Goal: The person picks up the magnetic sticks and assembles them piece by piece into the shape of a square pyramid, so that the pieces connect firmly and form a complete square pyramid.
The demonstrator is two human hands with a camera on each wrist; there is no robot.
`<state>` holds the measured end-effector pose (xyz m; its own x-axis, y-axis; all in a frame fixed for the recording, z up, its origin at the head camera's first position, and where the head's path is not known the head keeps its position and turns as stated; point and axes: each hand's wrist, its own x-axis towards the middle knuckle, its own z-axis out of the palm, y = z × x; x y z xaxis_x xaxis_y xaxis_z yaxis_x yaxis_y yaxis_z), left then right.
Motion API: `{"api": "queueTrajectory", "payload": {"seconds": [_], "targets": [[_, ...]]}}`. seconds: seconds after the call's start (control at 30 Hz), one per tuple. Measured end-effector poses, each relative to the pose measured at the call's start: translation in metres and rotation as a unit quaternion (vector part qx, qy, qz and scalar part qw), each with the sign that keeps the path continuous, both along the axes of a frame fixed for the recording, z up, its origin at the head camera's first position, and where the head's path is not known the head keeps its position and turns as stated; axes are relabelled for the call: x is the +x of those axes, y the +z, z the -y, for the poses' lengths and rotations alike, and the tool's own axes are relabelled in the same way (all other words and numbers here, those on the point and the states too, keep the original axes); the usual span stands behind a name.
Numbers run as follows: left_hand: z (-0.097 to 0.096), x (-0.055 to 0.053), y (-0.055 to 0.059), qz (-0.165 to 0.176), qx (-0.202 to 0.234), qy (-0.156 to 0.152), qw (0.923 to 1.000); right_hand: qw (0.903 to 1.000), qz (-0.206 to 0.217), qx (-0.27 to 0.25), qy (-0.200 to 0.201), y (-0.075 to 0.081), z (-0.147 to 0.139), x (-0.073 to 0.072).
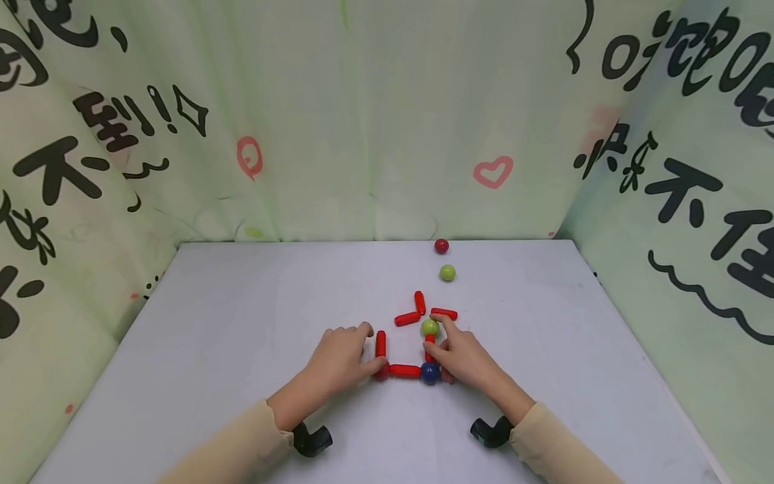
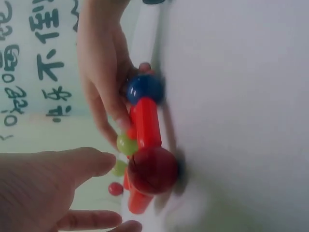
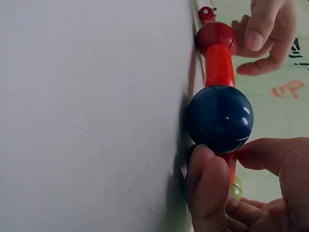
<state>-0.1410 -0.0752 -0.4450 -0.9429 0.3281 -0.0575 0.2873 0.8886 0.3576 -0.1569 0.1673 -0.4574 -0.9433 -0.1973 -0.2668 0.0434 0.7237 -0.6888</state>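
Joined red rods and coloured balls form a U on the white table. A dark red ball (image 2: 153,170) makes the left corner and a blue ball (image 1: 430,373) the right, linked by a red rod (image 1: 404,371). Another rod (image 1: 380,343) runs away from the dark red ball. My left hand (image 1: 340,354) is beside that corner, thumb close to the ball; contact cannot be told. My right hand (image 1: 470,359) grips the right side rod (image 1: 430,339) by the blue ball, thumb against the rod. Its index finger reaches the green ball (image 1: 430,328) at the rod's far end.
Just beyond the joined pieces lie three loose red rods (image 1: 407,318). Farther back are a second green ball (image 1: 447,272) and a red ball (image 1: 441,246) near the table's back edge. Printed curtains (image 1: 375,134) surround the back and sides.
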Motion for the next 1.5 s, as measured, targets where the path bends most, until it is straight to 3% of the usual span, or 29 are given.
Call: {"api": "queueTrajectory", "payload": {"seconds": [0.13,0.27,0.8,1.0,1.23,1.37,1.5], "targets": [[-0.004,0.010,0.004,0.008,0.009,0.001,0.9999,1.0000,-0.003,-0.002,-0.002,0.001,0.000,0.002],[-0.006,0.012,0.004,0.010,0.020,-0.002,0.9997,1.0000,0.004,0.000,0.002,0.002,0.000,0.003],[-0.002,-0.009,0.003,-0.004,0.007,0.004,1.0000,0.9995,0.014,0.022,0.019,0.013,-0.006,0.010],[-0.005,-0.012,0.002,0.004,0.037,0.008,0.9993,0.9996,-0.006,0.018,0.021,0.010,-0.008,0.006],[-0.006,-0.015,0.001,0.032,0.070,-0.006,0.9970,0.9933,-0.103,0.034,-0.041,0.006,-0.024,-0.024],[-0.003,-0.011,0.009,0.065,0.060,-0.032,0.9956,0.9864,-0.137,0.066,-0.062,0.007,-0.035,-0.050],[-0.002,-0.005,0.020,0.094,0.048,-0.068,0.9920,0.9813,-0.158,0.096,-0.053,0.008,-0.040,-0.074]]}}
